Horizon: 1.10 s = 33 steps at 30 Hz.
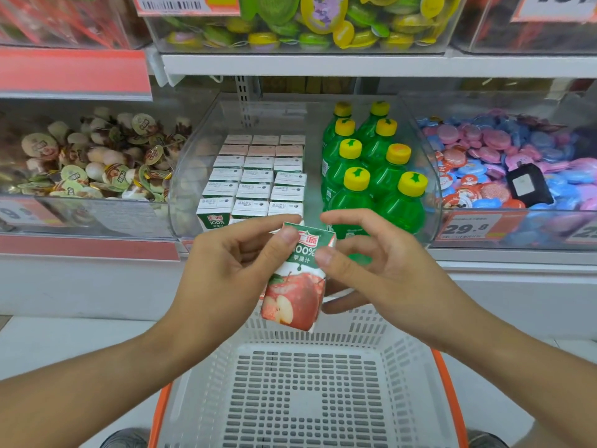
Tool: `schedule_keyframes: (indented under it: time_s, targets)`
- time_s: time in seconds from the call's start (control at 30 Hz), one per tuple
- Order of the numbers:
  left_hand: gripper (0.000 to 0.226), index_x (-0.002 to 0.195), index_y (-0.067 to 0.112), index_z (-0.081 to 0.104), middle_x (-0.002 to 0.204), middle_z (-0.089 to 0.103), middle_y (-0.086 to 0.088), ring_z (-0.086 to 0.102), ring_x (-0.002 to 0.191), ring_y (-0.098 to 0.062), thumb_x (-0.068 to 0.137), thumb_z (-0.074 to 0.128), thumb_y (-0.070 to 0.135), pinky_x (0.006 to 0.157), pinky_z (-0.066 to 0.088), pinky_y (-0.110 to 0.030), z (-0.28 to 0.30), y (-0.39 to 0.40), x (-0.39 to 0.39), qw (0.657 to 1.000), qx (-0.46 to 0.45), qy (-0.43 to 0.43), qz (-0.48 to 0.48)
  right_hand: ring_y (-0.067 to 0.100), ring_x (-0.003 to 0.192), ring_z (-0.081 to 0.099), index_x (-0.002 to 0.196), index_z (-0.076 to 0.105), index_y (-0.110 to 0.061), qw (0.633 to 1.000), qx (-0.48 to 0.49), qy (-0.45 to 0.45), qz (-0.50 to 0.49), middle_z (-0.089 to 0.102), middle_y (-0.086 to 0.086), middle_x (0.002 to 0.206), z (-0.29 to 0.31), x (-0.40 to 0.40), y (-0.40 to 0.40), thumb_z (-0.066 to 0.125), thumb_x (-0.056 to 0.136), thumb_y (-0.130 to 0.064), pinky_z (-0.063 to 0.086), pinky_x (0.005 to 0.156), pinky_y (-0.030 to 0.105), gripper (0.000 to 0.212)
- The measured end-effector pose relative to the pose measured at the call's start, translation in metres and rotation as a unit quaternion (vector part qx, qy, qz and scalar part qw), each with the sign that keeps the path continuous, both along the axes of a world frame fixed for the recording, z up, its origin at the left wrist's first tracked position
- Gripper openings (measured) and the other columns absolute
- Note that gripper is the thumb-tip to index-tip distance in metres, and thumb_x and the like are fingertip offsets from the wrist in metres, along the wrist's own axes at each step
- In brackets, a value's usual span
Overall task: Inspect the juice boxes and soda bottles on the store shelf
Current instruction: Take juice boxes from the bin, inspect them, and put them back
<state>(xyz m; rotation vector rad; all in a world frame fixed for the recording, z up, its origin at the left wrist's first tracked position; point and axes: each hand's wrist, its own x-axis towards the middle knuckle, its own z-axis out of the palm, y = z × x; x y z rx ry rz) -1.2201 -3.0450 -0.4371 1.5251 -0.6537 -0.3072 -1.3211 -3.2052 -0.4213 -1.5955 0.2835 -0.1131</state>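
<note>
Green and white at the top, with a red apple and a cut slice printed below, the juice box tilts above a white slotted basket. Left hand grips its upper left side, thumb on the front; right hand pinches its right edge. Behind, a clear bin holds more juice boxes beside green yellow-capped soda bottles.

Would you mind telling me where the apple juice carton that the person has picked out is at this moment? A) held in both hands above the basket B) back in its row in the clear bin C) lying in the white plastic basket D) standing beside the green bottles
A: the small apple-printed juice carton is pinched between the left hand and right hand, above the white slotted plastic basket.
</note>
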Motion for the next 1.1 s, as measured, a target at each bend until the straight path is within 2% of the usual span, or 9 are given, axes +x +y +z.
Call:
schedule_keyframes:
  time_s: [0.13, 0.3, 0.43, 0.57, 0.63, 0.73, 0.8, 0.97, 1.1]
  targets:
    - [0.034, 0.114, 0.021, 0.07, 0.097, 0.078, 0.0, 0.073, 0.093, -0.015, 0.081, 0.066, 0.027, 0.08, 0.057, -0.025, -0.004, -0.001, 0.002, 0.999, 0.011, 0.023, -0.03, 0.04, 0.069, 0.072, 0.111, 0.067, -0.01, 1.0, 0.001, -0.016, -0.024, 0.074, 0.02, 0.087, 0.0, 0.005, -0.005, 0.07, 0.084, -0.017, 0.063, 0.059, 0.049, 0.028]
    - [0.06, 0.139, 0.036, 0.048, 0.11, 0.072, 0.002, 0.07, 0.097, -0.018, 0.086, 0.073, 0.022, 0.074, 0.057, -0.026, -0.006, 0.0, -0.001, 0.991, 0.046, 0.023, -0.121, 0.031, 0.056, 0.062, 0.109, 0.069, -0.008, 0.996, 0.01, -0.036, -0.077, 0.069, 0.027, 0.077, -0.004, 0.01, -0.01, 0.063, 0.094, -0.012, 0.057, 0.051, 0.037, 0.017]
    - [0.069, 0.144, 0.039, 0.043, 0.111, 0.07, -0.012, 0.066, 0.096, -0.042, 0.085, 0.072, 0.015, 0.068, 0.061, -0.044, -0.005, 0.003, 0.001, 0.982, 0.017, 0.076, -0.173, 0.026, 0.059, 0.061, 0.114, 0.068, -0.01, 0.996, 0.005, -0.045, -0.078, 0.069, 0.029, 0.09, -0.008, 0.011, -0.009, 0.064, 0.09, -0.027, 0.052, 0.054, 0.035, 0.03]
    - [0.07, 0.147, 0.033, 0.038, 0.115, 0.07, -0.015, 0.065, 0.098, -0.046, 0.087, 0.064, 0.01, 0.071, 0.061, -0.046, -0.007, 0.005, 0.002, 0.98, 0.002, 0.093, -0.175, 0.023, 0.064, 0.062, 0.118, 0.065, -0.011, 0.998, 0.016, -0.047, -0.045, 0.069, 0.026, 0.099, -0.007, 0.011, -0.012, 0.069, 0.079, -0.034, 0.052, 0.058, 0.033, 0.046]
    - [0.071, 0.148, 0.031, 0.036, 0.117, 0.07, -0.015, 0.064, 0.101, -0.046, 0.088, 0.065, 0.008, 0.072, 0.061, -0.05, -0.008, 0.006, 0.002, 0.982, -0.002, 0.088, -0.167, 0.028, 0.07, 0.065, 0.123, 0.063, -0.014, 0.999, 0.016, -0.035, -0.005, 0.068, 0.026, 0.103, -0.004, 0.011, -0.018, 0.075, 0.081, -0.027, 0.057, 0.064, 0.038, 0.046]
    - [0.074, 0.149, 0.032, 0.037, 0.119, 0.068, -0.016, 0.06, 0.105, -0.049, 0.084, 0.066, 0.01, 0.078, 0.059, -0.057, -0.01, 0.007, 0.002, 0.985, 0.002, 0.068, -0.157, 0.046, 0.094, 0.069, 0.129, 0.06, -0.021, 0.998, -0.014, 0.003, 0.064, 0.07, 0.017, 0.111, -0.001, 0.009, -0.031, 0.079, 0.077, -0.016, 0.057, 0.089, 0.056, 0.056]
    - [0.073, 0.148, 0.033, 0.038, 0.118, 0.069, -0.014, 0.062, 0.105, -0.046, 0.084, 0.066, 0.011, 0.079, 0.058, -0.057, -0.012, 0.007, 0.002, 0.986, 0.002, 0.063, -0.153, 0.046, 0.1, 0.067, 0.13, 0.059, -0.024, 0.996, -0.022, 0.009, 0.087, 0.071, 0.015, 0.113, 0.0, 0.008, -0.036, 0.084, 0.073, -0.01, 0.056, 0.093, 0.055, 0.064]
    - [0.059, 0.14, 0.027, 0.047, 0.114, 0.073, -0.004, 0.071, 0.101, -0.027, 0.085, 0.069, 0.021, 0.08, 0.061, -0.042, -0.01, 0.002, 0.002, 0.992, 0.003, 0.056, -0.113, 0.032, 0.075, 0.065, 0.123, 0.062, -0.016, 0.999, 0.008, -0.028, 0.027, 0.066, 0.023, 0.104, 0.0, 0.01, -0.029, 0.089, 0.058, -0.011, 0.061, 0.066, 0.042, 0.07]
    - [0.043, 0.124, 0.021, 0.064, 0.109, 0.074, 0.001, 0.072, 0.096, -0.018, 0.085, 0.074, 0.037, 0.08, 0.06, -0.033, -0.008, 0.001, -0.003, 0.991, 0.066, 0.035, -0.107, 0.024, 0.055, 0.064, 0.103, 0.062, -0.006, 0.997, 0.043, -0.029, -0.056, 0.056, 0.017, 0.075, 0.0, 0.012, -0.024, 0.081, 0.061, -0.015, 0.06, 0.053, 0.038, 0.047]
